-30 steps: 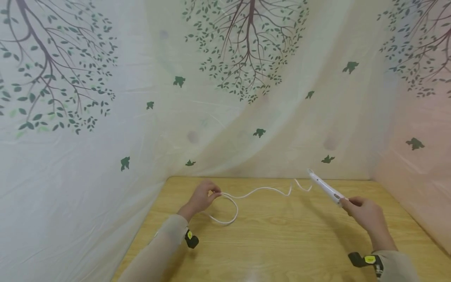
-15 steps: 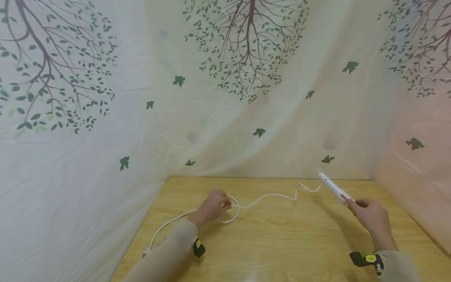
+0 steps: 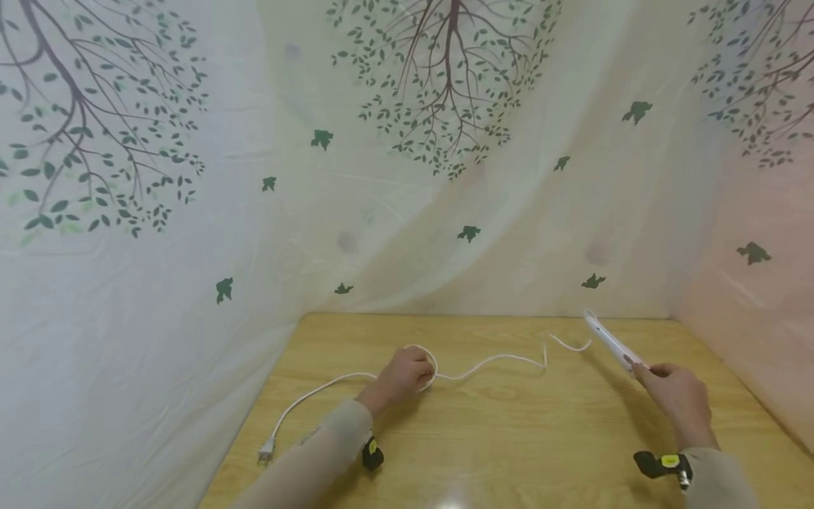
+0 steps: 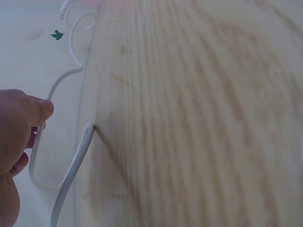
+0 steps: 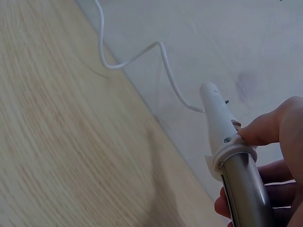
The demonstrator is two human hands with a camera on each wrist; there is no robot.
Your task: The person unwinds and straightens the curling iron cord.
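My right hand (image 3: 677, 396) grips a curling iron (image 5: 244, 182) around its metal barrel, thumb near the base of the white handle (image 5: 218, 118). In the head view the iron (image 3: 612, 344) tilts up and away to the left, over the table. From the handle's tip a white power cord (image 3: 499, 358) runs in bends toward the left. My left hand (image 3: 403, 375) pinches this cord between thumb and fingers, as the left wrist view shows, with a loop of it at the fingers. Beyond the left wrist the cord trails to a plug (image 3: 266, 448) at the table's left side.
The wooden table (image 3: 509, 438) carries the plug end of the cord. Pale curtains (image 3: 407, 212) printed with trees and birds hang along its back and both sides. Dark cameras (image 3: 373, 453) are strapped at both wrists.
My left hand has moved right and a little nearer, with the cord. The plug has come into view behind the left forearm. My right hand has shifted slightly right with the curling iron.
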